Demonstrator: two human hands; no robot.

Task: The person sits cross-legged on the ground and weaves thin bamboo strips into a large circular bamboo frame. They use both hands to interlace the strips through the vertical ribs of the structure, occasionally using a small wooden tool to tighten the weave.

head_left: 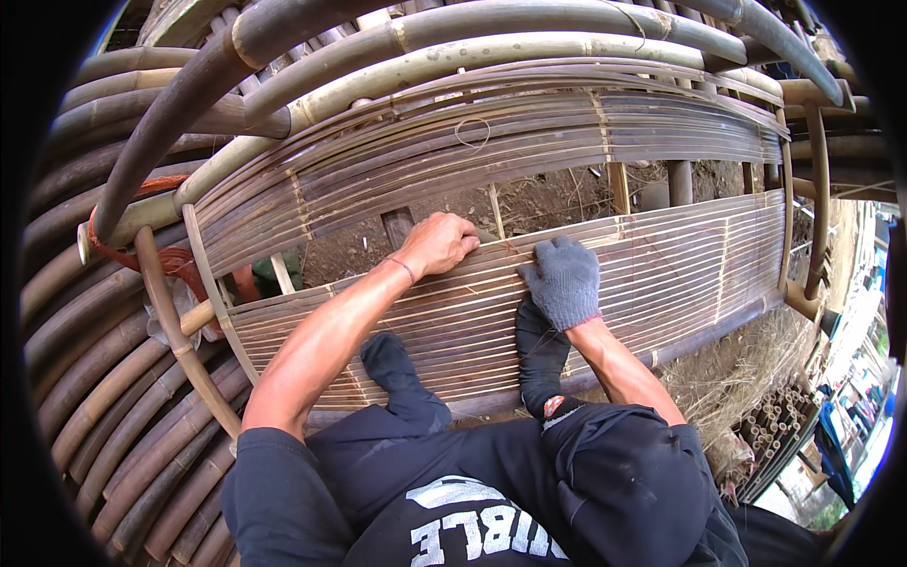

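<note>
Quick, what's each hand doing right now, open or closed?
Left hand: curled at the edge of the bamboo slats; its grip can't be told.
Right hand: gloved, on the same slats; open or closed can't be told.

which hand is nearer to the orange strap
Left: the bare left hand is right of the orange strap, on the slats; the gloved right hand is farther right along them.

The panel [472,326] was brown bamboo, its thin slats [661,269] running lengthwise side by side with pale lines between. It lay between two end bars [212,274].
</note>
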